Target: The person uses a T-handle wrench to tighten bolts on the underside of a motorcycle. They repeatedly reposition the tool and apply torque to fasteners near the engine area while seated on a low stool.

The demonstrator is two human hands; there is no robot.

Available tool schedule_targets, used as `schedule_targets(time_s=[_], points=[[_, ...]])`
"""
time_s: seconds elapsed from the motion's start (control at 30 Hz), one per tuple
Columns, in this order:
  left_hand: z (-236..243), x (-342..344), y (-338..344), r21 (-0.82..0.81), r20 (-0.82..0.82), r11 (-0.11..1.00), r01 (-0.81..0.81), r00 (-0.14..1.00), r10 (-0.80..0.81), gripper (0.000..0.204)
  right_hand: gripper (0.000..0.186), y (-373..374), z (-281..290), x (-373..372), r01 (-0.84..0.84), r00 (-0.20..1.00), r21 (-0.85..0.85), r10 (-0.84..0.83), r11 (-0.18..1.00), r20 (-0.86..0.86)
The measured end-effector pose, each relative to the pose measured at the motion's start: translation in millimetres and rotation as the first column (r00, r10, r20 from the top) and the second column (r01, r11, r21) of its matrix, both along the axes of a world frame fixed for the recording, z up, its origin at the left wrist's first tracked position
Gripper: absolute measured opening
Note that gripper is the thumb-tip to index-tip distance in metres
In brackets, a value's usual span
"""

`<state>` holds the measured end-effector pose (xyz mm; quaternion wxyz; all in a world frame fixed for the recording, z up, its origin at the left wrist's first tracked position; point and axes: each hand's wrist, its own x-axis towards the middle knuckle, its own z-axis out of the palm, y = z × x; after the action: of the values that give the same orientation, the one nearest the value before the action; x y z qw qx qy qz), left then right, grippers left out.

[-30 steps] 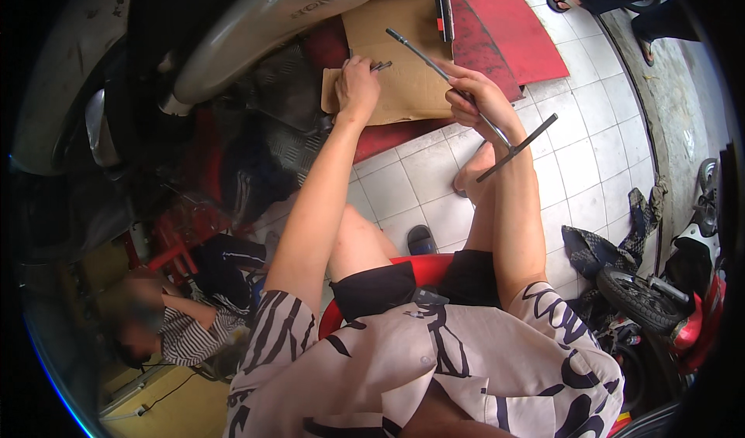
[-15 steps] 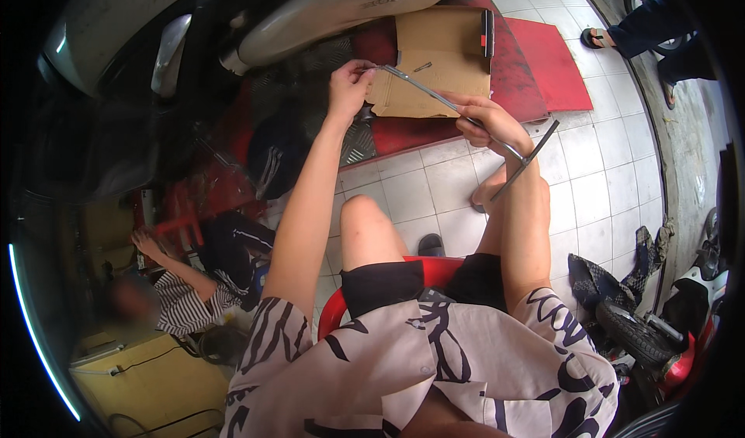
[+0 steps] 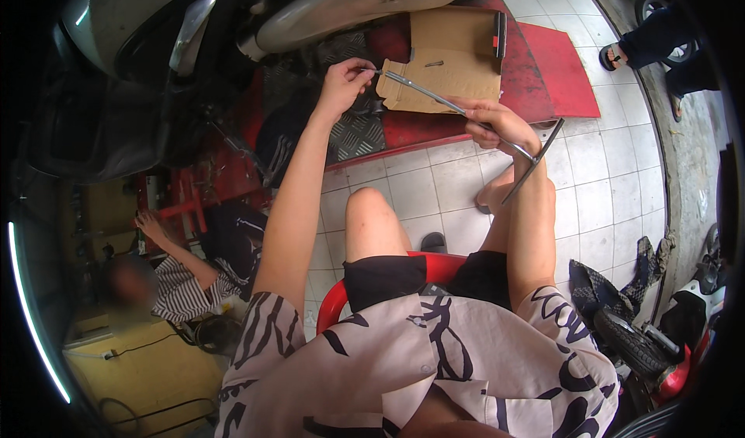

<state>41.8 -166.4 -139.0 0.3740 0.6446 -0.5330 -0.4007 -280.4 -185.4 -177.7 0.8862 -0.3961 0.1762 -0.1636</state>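
My right hand (image 3: 500, 124) is closed round the shaft of a metal T-handle wrench (image 3: 434, 97). The crossbar lies over my right wrist, and the shaft slants up to the left. At its far tip, my left hand (image 3: 344, 85) is pinched on a small, thin piece, too small to name, lined up with the wrench's end. Whether the two touch I cannot tell. Beyond the wrench is a flattened cardboard box (image 3: 458, 38), with a small metal piece (image 3: 434, 64) lying on it.
A motorbike (image 3: 349, 11) stands across the far side, above a red platform (image 3: 535, 65). Another person (image 3: 190, 283) in a striped shirt works at the left. Someone's feet (image 3: 613, 56) show at far right. A wheel (image 3: 632, 337) lies at lower right.
The whole view has shifted slightly. My left fingers have drawn back a little from the wrench's tip, and the small piece between them now shows. My right hand keeps its grip.
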Motion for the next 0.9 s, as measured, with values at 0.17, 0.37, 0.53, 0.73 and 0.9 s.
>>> schedule_targets(time_s=[0.17,0.37,0.53,0.73,0.9], points=[[6.0,1.6,1.1,0.012,-0.081,0.998,0.064,0.995,-0.063,0.013,0.05,-2.0,0.7,0.6,-0.026,0.998,0.024,0.025,0.999,0.056],[19.5,6.6,4.1,0.043,-0.125,0.985,0.166,0.979,-0.16,0.01,0.048,-0.4,2.2,-0.3,-0.08,0.994,0.02,0.078,0.997,0.079],[22.5,4.9,6.4,0.002,-0.118,0.989,0.145,0.983,-0.144,0.011,0.047,-0.7,0.7,0.6,-0.091,0.987,0.047,0.084,0.995,0.134],[17.3,-1.2,15.7,-0.042,-0.237,0.996,0.074,0.968,-0.081,0.011,0.053,-0.1,0.6,3.5,-0.086,0.985,0.047,0.078,0.995,0.153],[11.5,-10.4,17.3,-0.01,-0.511,0.999,0.033,0.859,-0.033,0.013,0.053,2.1,1.2,5.2,-0.071,0.985,0.067,0.06,0.995,0.163]])
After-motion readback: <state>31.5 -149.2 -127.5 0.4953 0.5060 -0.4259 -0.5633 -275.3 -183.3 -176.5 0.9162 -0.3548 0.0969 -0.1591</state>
